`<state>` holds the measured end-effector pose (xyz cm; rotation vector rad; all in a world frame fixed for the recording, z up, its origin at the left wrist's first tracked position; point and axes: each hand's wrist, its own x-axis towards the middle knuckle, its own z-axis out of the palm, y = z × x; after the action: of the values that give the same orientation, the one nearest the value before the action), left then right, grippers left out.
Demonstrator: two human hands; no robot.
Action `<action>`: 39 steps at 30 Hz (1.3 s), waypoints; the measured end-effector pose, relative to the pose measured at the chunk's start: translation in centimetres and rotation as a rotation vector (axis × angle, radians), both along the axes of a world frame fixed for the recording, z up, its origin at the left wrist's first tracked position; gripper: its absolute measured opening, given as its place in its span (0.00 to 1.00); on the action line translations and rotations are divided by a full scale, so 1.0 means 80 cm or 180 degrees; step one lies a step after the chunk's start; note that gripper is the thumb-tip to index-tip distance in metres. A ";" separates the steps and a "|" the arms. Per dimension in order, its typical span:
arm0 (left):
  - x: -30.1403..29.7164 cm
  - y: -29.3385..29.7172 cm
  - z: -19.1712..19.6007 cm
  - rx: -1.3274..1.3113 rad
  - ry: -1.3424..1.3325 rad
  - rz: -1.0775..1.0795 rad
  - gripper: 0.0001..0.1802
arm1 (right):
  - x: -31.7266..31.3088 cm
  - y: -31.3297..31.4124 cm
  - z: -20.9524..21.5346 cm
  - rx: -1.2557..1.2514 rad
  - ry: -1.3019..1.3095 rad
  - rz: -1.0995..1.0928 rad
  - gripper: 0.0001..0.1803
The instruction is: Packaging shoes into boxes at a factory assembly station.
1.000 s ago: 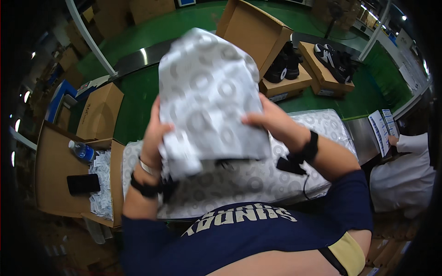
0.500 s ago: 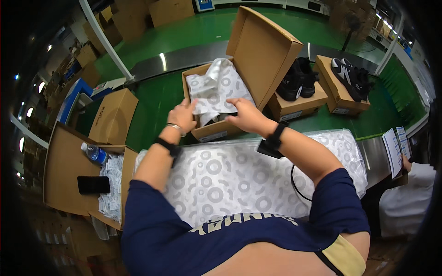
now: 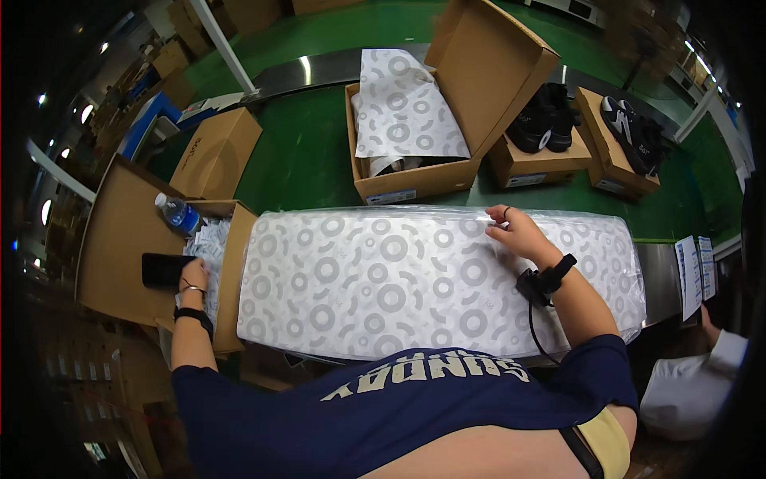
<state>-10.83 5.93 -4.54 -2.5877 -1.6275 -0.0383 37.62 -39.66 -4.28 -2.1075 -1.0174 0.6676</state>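
Observation:
At the left, my left hand (image 3: 194,275) reaches into an open cardboard box (image 3: 231,279), over a heap of small white sachets (image 3: 210,243) and beside a black phone (image 3: 163,271). Its fingers are hidden behind the back of the hand. My right hand (image 3: 519,234) is open, fingers partly bent and apart, above the right part of a plastic-wrapped stack of patterned paper (image 3: 375,279). Beyond the stack stands an open shoebox (image 3: 419,184) with its lid raised. A patterned sheet (image 3: 407,112) lies over its contents and sticks up at the back left.
A water bottle (image 3: 177,213) leans in the sachet box. Behind that is a closed shoebox (image 3: 215,152). To the right, black shoes (image 3: 546,120) and black-and-white shoes (image 3: 630,132) sit on closed boxes. Another person's sleeve (image 3: 690,391) and some printed sheets (image 3: 692,271) show at the far right.
My left hand has left the open shoebox and moved left to the sachets. My right hand has drawn back over the paper stack. The patterned sheet now lies flatter across the shoebox.

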 end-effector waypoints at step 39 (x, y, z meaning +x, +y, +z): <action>0.469 -0.088 -0.002 -0.1609 -0.2104 -0.0339 0.58 | 0.099 0.138 0.004 0.1285 -0.0663 0.0559 0.50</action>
<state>26.69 -1.13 -4.69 -3.2891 -1.8711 -0.6299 45.55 -28.60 -3.98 -1.7703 -1.3397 0.2930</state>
